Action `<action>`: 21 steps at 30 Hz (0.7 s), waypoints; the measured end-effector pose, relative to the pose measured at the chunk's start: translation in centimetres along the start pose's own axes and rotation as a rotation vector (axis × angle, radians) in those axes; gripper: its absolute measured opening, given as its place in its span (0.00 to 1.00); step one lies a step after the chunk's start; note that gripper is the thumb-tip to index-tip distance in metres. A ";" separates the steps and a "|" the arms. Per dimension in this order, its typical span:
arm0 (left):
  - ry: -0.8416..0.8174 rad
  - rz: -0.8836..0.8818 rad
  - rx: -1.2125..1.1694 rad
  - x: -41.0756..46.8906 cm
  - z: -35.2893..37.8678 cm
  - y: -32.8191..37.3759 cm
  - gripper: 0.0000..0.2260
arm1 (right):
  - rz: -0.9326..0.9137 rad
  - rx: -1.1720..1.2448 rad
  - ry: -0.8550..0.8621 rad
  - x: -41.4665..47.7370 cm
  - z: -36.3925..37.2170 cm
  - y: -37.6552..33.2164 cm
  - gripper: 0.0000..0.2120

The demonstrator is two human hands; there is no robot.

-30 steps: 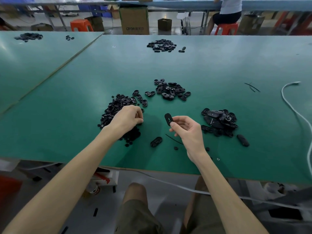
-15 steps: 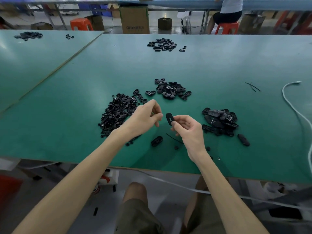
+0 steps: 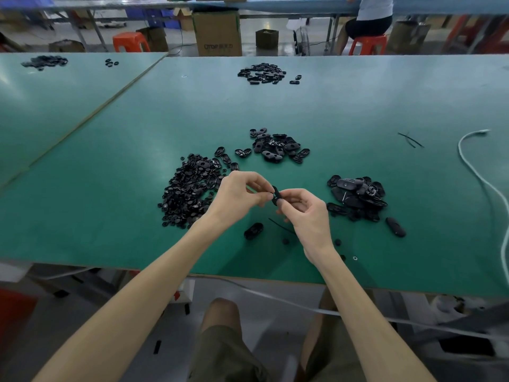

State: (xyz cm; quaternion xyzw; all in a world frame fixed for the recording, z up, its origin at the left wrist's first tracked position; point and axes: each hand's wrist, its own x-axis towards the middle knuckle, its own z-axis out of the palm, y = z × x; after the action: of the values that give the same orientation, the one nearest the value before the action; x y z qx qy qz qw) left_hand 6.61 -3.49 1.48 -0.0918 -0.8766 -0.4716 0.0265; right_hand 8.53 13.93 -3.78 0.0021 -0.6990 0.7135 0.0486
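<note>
Two bare hands hold one small black oval part [image 3: 275, 194] just above a green table [image 3: 110, 216].

The right hand [image 3: 305, 213] has its fingers curled and pinches the part's near end between thumb and forefinger. The left hand [image 3: 239, 194], also curled, pinches its far end with the fingertips; whether it also holds a smaller piece cannot be told. A heap of tiny black pieces [image 3: 190, 188] lies just left of the hands, a pile of oval shells [image 3: 275, 146] farther off, and a third pile [image 3: 358, 197] to the right. One loose shell [image 3: 253, 230] lies near the wrists. A white cable [image 3: 482, 175] curves along the right side. On the floor beyond the table stands a cardboard box [image 3: 217, 31]; its dark print starts with what looks like "OTOR" and the rest is too blurred to read.
</note>
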 end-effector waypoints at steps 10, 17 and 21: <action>0.052 -0.027 0.091 -0.2 0.7 0.3 0.06 | 0.009 -0.015 0.000 0.1 0.1 0.2 0.05; 0.053 -0.018 0.149 -0.3 1.4 0.1 0.06 | 0.003 0.002 -0.006 0.0 0.0 0.1 0.06; 0.061 -0.010 0.143 -0.2 1.3 -0.1 0.06 | 0.007 0.019 -0.014 0.0 -0.1 0.2 0.06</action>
State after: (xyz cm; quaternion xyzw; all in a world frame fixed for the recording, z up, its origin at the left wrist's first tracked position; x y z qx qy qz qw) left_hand 6.85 -2.45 0.63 -0.0707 -0.9074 -0.4104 0.0575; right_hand 8.50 13.99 -3.94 0.0049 -0.6927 0.7200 0.0413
